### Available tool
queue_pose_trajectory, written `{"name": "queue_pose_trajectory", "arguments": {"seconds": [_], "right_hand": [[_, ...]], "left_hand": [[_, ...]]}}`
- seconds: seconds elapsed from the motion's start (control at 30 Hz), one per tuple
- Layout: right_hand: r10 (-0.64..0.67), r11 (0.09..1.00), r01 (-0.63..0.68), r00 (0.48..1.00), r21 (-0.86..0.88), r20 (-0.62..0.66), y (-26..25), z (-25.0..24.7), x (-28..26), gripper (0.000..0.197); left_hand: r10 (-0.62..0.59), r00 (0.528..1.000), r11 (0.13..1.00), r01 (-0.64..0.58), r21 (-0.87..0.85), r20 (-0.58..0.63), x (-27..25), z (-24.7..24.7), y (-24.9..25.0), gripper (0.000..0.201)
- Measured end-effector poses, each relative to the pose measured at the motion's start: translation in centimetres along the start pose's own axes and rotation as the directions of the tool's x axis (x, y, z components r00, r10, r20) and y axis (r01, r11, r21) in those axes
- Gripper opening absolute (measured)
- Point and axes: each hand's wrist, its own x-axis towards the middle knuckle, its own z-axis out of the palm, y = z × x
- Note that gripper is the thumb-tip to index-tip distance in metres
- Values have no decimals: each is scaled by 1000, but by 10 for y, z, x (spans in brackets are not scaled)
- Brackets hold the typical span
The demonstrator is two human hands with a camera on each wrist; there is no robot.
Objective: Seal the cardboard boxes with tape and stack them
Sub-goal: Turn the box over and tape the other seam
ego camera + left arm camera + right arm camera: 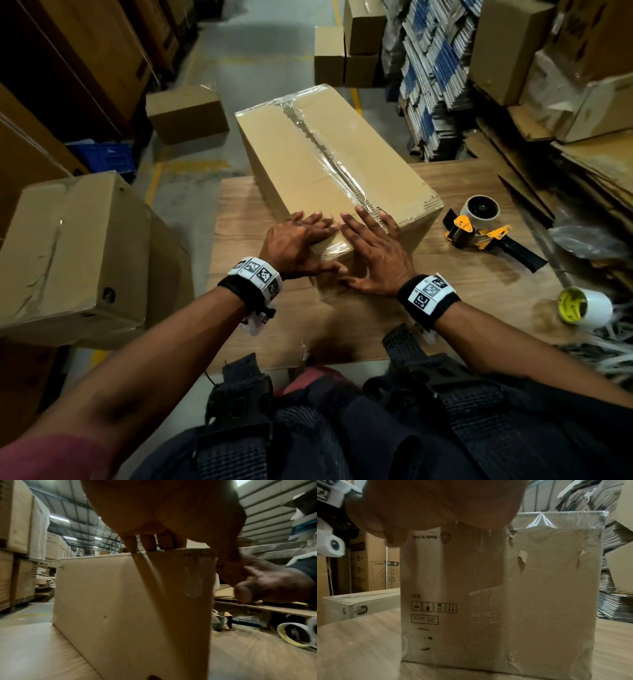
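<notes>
A long cardboard box (308,150) lies on the wooden table (462,284), with clear tape (329,154) running along its top seam and down the near end. My left hand (301,236) and right hand (370,246) both press flat on the box's near top edge, fingers straight, thumbs against the near end face. In the left wrist view my fingers (149,543) rest on the box (120,608) top. The right wrist view shows the taped near end (530,588). A yellow-and-black tape dispenser (479,229) lies on the table to the right.
A spare tape roll (582,305) lies at the table's right edge. A large brown box (75,253) stands left of the table. More boxes (188,113) sit on the floor beyond. Flattened cardboard stacks (435,75) and plastic straps fill the right side.
</notes>
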Motion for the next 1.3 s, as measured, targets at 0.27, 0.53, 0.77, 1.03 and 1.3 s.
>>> {"name": "queue_pose_trajectory", "arguments": {"seconds": [0.27, 0.53, 0.77, 1.03, 1.3], "right_hand": [[91, 996, -90, 989, 11, -113, -8, 19, 4, 98], [55, 998, -48, 980, 43, -190, -1, 19, 3, 85], [38, 999, -29, 970, 41, -238, -6, 23, 4, 59], [88, 992, -68, 977, 109, -192, -7, 13, 3, 58], [156, 876, -74, 978, 477, -136, 22, -28, -3, 43]], "left_hand": [[249, 969, 959, -247, -140, -8, -5, -5, -42, 79], [248, 965, 964, -254, -72, -87, -14, 7, -37, 88], [156, 935, 980, -186, -65, -320, -27, 27, -15, 51], [-48, 937, 972, -36, -231, -347, -34, 37, 10, 57], [-432, 831, 787, 157, -597, -350, -31, 31, 32, 47]]}}
